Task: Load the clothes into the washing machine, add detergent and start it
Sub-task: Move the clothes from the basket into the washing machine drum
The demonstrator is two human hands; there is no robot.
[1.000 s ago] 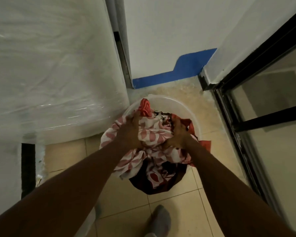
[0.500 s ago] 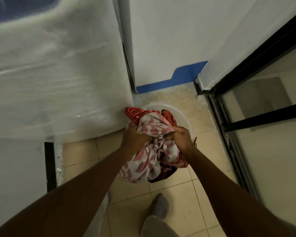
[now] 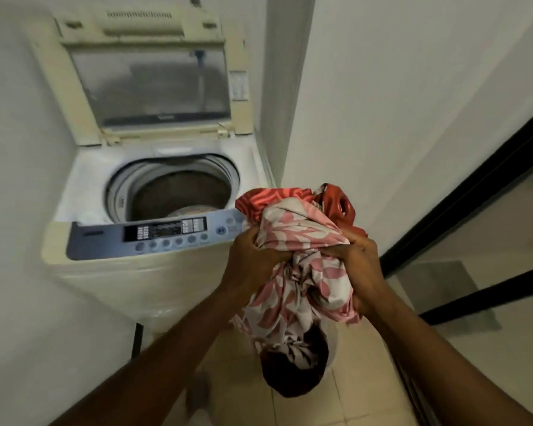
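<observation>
Clothes (image 3: 302, 259) bunched in one bundle, centre-right of frame, held clear of the floor. Pink-and-white leaf-print cloth on the outside, red patterned piece at top, dark fabric hanging from the bottom. Long axis of the bundle runs roughly top to bottom of frame, tail trailing down.

Left hand (image 3: 253, 262) closed on the bundle's left flank; right hand (image 3: 362, 265) closed on its right flank. Both fists tight, cloth squeezed between them.

Washing machine (image 3: 154, 272) sits left of centre, lid (image 3: 148, 81) raised upright at upper left of frame. Drum opening (image 3: 173, 189) lies up and to the left of the hands; control panel (image 3: 154, 236) stands between bundle and opening. Left hand is the nearer to the drum. Judgement: next move is a lift up and leftward over the panel, then release; the hanging tail may drag across the buttons or catch the rim.

Hard to make out: something pale low in the drum, cannot tell what. Panel markings too blurred to read. Basin under the bundle mostly hidden by cloth. No detergent in sight. Glass door (image 3: 474, 226) frame at right, cut off by frame edge.
</observation>
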